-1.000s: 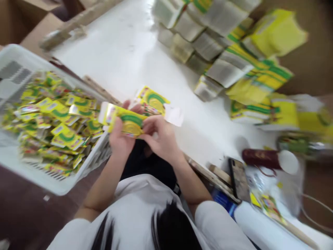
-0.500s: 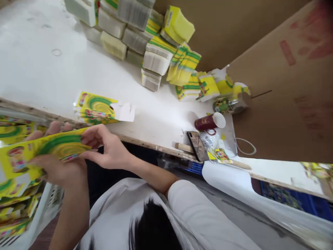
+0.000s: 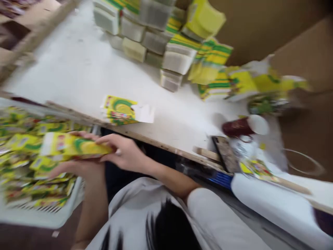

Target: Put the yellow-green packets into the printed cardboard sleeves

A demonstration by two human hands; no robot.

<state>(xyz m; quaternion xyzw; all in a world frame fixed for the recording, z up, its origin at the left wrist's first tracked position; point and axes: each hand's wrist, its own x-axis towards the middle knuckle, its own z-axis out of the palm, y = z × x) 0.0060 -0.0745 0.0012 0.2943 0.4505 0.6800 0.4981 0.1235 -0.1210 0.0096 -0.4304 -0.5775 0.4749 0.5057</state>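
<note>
Bright tabletop (image 3: pixel 179 119), widespread motion blur

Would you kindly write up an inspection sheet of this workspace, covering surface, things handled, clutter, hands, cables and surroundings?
Surface: white tabletop with a rough wooden edge.
Things handled: one yellow carton, held off the table; its print is blurred.
Clutter: maroon mug and phone toward the right; flat cartons lie near the front edge; bundled cartons stand farther back.
Hands: left hand supports the carton; right hand grips its right end.
Cables: a thin white cord loops at right; whether it is a cable cannot be told.
Surroundings: white basket of yellow packs at left; brown cardboard at right.
</note>
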